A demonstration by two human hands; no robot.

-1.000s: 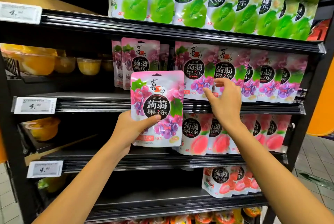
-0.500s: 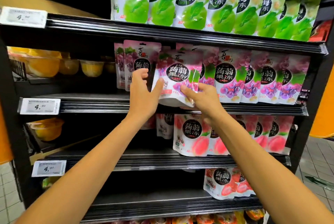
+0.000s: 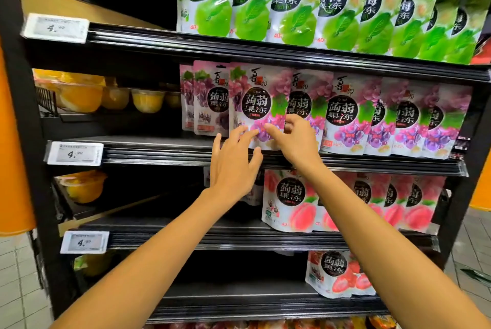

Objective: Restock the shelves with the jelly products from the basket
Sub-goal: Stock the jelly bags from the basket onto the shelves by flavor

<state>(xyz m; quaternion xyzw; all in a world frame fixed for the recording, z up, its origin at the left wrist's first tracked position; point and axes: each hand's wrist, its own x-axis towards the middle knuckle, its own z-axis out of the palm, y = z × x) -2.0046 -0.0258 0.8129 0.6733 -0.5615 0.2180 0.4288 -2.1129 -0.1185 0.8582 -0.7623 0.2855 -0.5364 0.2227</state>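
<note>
A pink and purple grape jelly pouch point(image 3: 259, 100) stands upright at the front of the second shelf point(image 3: 159, 153), in a row of like pouches point(image 3: 345, 116). My left hand point(image 3: 233, 166) reaches up with straight fingers, its tips touching the pouch's lower front. My right hand point(image 3: 295, 140) holds the pouch's lower right edge, thumb on the front and fingers curled round the side. The basket is out of view.
Green plum jelly pouches point(image 3: 292, 2) fill the top shelf. Peach pouches point(image 3: 289, 196) and strawberry pouches point(image 3: 334, 273) stand on the lower shelves at the right. Yellow jelly cups point(image 3: 79, 95) sit at the left. Price tags point(image 3: 75, 153) hang on the shelf edges.
The grape pouch went from my left hand's grip up onto the second shelf and now stands upright. My left hand let go and opened; my right hand shifted to its lower right edge.
</note>
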